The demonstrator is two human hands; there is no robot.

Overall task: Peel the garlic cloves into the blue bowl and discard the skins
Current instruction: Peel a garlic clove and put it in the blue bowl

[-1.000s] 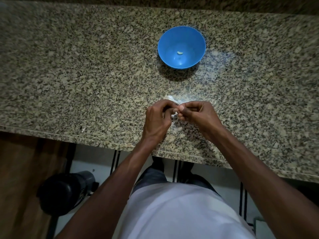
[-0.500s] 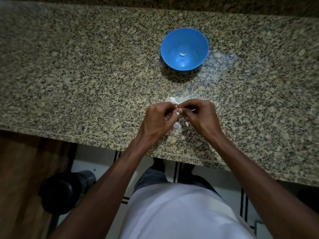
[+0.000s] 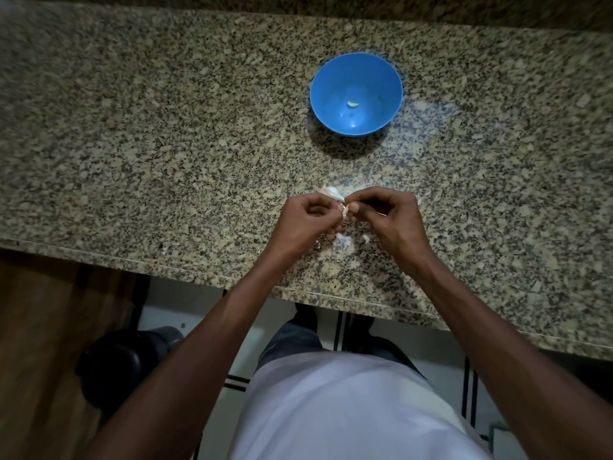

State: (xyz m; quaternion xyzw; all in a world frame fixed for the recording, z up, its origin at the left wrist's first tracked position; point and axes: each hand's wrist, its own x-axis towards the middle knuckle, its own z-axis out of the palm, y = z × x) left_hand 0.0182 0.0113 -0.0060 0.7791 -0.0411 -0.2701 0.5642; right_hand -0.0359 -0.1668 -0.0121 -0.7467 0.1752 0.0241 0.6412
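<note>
A small garlic clove (image 3: 345,212) sits between my two hands above the granite counter. My left hand (image 3: 306,222) pinches it from the left with curled fingers. My right hand (image 3: 389,215) pinches it from the right, thumb against the skin. Just beyond my knuckles lies a whitish lump of garlic with papery skin (image 3: 331,192). Loose skin scraps (image 3: 345,242) lie on the counter under my hands. The blue bowl (image 3: 384,78) stands farther back, slightly right of centre, with one peeled clove (image 3: 352,104) in its bottom.
The speckled granite counter (image 3: 166,144) runs the full width, its front edge (image 3: 199,275) close below my wrists. A dark round object (image 3: 122,363) stands on the floor at lower left, beside a wooden panel (image 3: 43,343).
My hands stay together on the clove, the fingers shifting slightly as they work at the skin. The bowl keeps its place; the view has drifted a little.
</note>
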